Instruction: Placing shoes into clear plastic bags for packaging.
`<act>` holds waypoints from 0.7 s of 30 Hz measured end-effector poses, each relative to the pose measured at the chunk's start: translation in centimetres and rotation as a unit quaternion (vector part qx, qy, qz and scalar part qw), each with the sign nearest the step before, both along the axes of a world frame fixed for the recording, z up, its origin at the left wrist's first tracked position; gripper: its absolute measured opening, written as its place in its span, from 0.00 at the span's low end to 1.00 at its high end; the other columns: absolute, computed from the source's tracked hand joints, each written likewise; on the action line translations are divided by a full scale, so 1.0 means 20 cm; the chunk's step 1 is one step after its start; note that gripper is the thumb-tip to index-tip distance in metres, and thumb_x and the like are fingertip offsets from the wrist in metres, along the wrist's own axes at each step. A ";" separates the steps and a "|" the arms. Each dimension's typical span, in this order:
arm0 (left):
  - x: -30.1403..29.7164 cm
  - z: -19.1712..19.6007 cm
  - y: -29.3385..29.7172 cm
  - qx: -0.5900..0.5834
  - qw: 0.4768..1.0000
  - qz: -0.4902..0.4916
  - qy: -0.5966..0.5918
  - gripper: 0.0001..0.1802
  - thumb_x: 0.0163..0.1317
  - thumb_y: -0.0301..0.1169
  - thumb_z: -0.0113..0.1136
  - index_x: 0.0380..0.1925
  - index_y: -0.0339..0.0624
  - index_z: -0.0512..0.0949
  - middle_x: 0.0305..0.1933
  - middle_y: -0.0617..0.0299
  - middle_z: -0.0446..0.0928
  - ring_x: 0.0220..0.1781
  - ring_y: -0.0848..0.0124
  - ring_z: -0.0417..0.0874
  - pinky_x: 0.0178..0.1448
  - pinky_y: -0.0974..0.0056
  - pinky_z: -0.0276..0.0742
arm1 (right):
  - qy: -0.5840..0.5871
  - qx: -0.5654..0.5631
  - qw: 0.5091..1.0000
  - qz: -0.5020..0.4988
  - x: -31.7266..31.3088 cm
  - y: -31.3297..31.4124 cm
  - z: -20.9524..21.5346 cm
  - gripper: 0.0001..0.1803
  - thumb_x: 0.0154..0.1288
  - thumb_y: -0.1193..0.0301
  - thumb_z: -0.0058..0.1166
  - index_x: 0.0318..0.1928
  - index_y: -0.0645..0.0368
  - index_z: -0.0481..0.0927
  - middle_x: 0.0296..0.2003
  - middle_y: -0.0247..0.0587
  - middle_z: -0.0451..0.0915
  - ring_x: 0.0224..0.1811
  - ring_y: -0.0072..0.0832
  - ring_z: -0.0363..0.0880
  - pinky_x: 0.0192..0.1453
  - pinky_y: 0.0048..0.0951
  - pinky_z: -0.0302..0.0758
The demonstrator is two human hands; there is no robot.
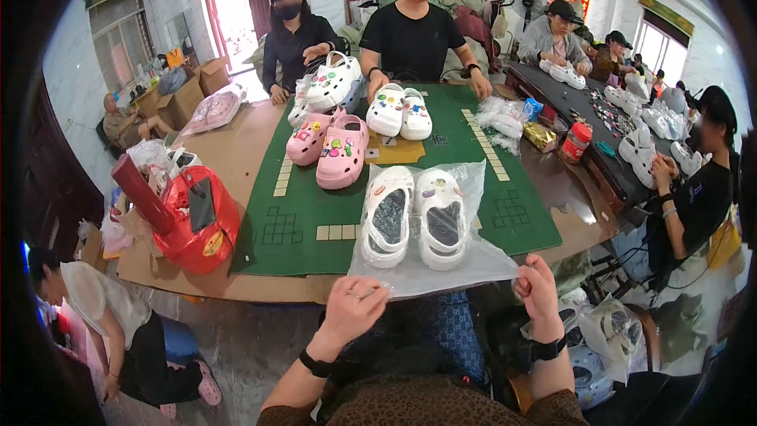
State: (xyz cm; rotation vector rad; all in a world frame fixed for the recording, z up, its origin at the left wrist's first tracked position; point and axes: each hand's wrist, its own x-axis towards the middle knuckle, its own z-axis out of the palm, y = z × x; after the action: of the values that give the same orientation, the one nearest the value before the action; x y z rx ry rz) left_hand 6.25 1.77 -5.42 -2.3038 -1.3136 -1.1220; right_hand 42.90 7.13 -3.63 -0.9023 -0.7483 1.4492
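In front of me a clear plastic bag (pixel 493 267) lies on the green mat, with a pair of white clogs (pixel 443 248) side by side in or on it; which I cannot tell. My left hand (pixel 356 308) pinches the bag's near left corner at the table edge. At the near right corner, my right hand (pixel 538 287) grips the plastic with curled fingers, so the bag's near edge is stretched between both hands. Beyond it stand pink clogs (pixel 342 151) with charms, another white pair (pixel 400 113), and a stack of white clogs (pixel 331 85).
The green mat (pixel 260 256) covers the table's middle. A red bag (pixel 201 217) sits at left; a red-lidded jar (pixel 576 142) and plastic packs (pixel 505 120) at right. Two people stand across the table. Others handle clogs at a dark table (pixel 603 130). Bagged clogs (pixel 611 327) lie low at my right.
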 end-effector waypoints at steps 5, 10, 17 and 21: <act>-0.16 -0.02 -0.07 -0.007 0.998 0.064 -0.009 0.10 0.50 0.27 0.72 0.33 0.50 0.82 0.44 0.66 0.78 0.47 0.61 0.78 0.52 0.56 0.74 | -0.027 0.006 1.000 -0.007 0.02 0.01 0.00 0.10 0.66 0.81 0.52 0.42 0.55 0.68 0.24 0.28 0.70 0.22 0.15 0.66 0.24 0.19 0.57; -0.20 -0.01 -0.11 0.000 0.998 0.070 -0.011 0.10 0.50 0.26 0.71 0.33 0.49 0.82 0.44 0.65 0.78 0.44 0.60 0.80 0.51 0.55 0.75 | -0.056 0.017 0.998 -0.013 0.03 0.02 -0.03 0.10 0.65 0.81 0.51 0.41 0.54 0.68 0.23 0.26 0.68 0.20 0.14 0.63 0.22 0.19 0.56; -0.30 -0.03 -0.14 -0.034 0.997 0.065 -0.029 0.10 0.49 0.25 0.71 0.32 0.47 0.81 0.41 0.63 0.79 0.41 0.59 0.82 0.47 0.55 0.78 | -0.048 0.017 0.998 -0.023 0.06 0.05 -0.04 0.09 0.65 0.82 0.50 0.39 0.54 0.68 0.23 0.25 0.67 0.20 0.14 0.62 0.22 0.18 0.55; -0.32 0.03 -0.11 -0.174 0.974 0.007 -0.148 0.17 0.50 0.30 0.73 0.41 0.45 0.82 0.47 0.57 0.80 0.44 0.54 0.82 0.48 0.58 0.80 | -0.194 0.010 0.981 -0.007 0.10 0.07 -0.08 0.04 0.69 0.75 0.51 0.42 0.57 0.72 0.26 0.25 0.70 0.23 0.14 0.65 0.25 0.17 0.60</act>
State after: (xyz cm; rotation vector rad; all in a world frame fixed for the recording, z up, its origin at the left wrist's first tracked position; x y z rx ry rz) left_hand -0.06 -0.45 -4.75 -2.4235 -1.7580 -1.3663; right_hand 44.85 8.50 -5.16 -1.1904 -1.0380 1.2638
